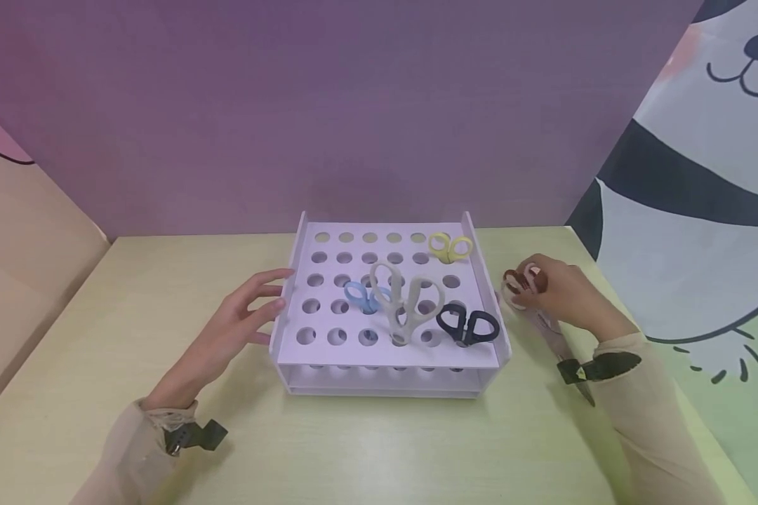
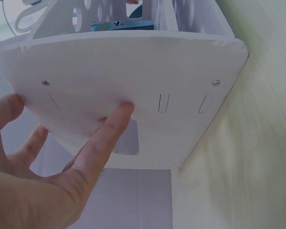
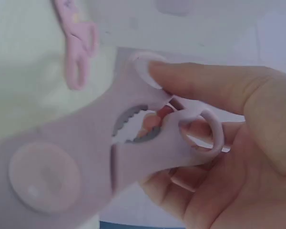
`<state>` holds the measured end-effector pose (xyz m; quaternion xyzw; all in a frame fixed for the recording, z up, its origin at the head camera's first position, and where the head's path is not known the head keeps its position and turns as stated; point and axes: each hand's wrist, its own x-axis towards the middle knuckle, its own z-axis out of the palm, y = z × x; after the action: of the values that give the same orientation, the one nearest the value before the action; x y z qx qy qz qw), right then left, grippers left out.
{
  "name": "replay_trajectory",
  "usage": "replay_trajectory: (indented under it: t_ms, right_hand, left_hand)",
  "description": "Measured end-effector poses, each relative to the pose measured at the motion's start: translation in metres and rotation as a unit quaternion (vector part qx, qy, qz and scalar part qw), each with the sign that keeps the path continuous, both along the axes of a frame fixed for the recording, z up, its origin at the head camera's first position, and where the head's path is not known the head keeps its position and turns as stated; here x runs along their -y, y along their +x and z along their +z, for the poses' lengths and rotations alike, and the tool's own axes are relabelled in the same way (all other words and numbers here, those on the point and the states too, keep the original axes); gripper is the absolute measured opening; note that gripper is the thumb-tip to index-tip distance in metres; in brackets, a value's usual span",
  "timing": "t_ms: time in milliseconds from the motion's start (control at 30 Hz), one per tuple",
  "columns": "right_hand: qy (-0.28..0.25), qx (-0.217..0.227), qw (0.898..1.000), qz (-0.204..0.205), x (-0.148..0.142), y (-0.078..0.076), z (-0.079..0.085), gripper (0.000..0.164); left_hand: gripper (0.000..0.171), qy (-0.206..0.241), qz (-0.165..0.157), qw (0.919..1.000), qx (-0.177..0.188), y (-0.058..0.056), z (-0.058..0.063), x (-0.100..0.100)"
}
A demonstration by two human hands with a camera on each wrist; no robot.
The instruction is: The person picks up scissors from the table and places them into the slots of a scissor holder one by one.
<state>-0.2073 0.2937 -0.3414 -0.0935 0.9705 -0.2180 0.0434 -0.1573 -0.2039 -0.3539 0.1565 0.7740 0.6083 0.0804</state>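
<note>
My right hand (image 1: 565, 294) grips pale pink kitchen scissors (image 3: 81, 157) by their handle loops, to the right of a white rack (image 1: 379, 356). In the right wrist view, the thumb is at one loop, and grey teeth show between the handles. Their blades (image 1: 586, 393) point down toward the right forearm in the head view. My left hand (image 1: 227, 322) rests its fingertips on the rack's left side panel (image 2: 181, 62), fingers spread. Rows of round holes hold scissors with yellow handles (image 1: 448, 250), light blue handles (image 1: 365, 301), large white handles (image 1: 393, 308) and black handles (image 1: 467, 330).
A smaller pink pair of scissors (image 3: 77, 52) lies on the table by the rack in the right wrist view. The pale wooden table (image 1: 366, 456) ends at a purple wall (image 1: 379, 112) behind the rack. A panda-printed panel (image 1: 701, 231) stands at the right.
</note>
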Motion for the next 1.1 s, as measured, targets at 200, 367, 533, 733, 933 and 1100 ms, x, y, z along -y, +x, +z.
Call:
replay_trajectory:
  t_ms: [200, 367, 533, 733, 933, 1100]
  right_hand:
    - [-0.013, -0.046, 0.999, -0.006, -0.004, 0.012, 0.016, 0.024]
    - [-0.023, -0.07, 0.997, -0.018, -0.005, 0.018, 0.023, 0.024]
    - [-0.033, -0.105, 0.994, -0.026, -0.008, 0.026, 0.033, 0.022]
    - [-0.039, -0.15, 0.988, -0.024, -0.008, 0.037, 0.046, 0.019]
    - [-0.053, -0.195, 0.979, -0.042, -0.002, 0.046, 0.058, 0.021]
    - [-0.091, -0.25, 0.963, -0.041, 0.002, 0.053, 0.065, 0.022]
  left_hand:
    - [0.047, -0.003, 0.004, 1.0, 0.005, 0.003, -0.001, 0.001]
    - [0.047, -0.002, 0.003, 1.0, 0.005, 0.003, -0.002, 0.0]
    - [0.047, -0.005, 0.001, 1.0, 0.001, 0.001, 0.0, -0.001]
    - [0.047, -0.007, -0.002, 1.0, -0.001, 0.001, 0.002, -0.001]
    - [0.048, -0.006, -0.001, 1.0, 0.004, 0.003, 0.004, -0.002]
    - [0.047, -0.007, 0.001, 1.0, 0.004, 0.003, 0.004, -0.001]
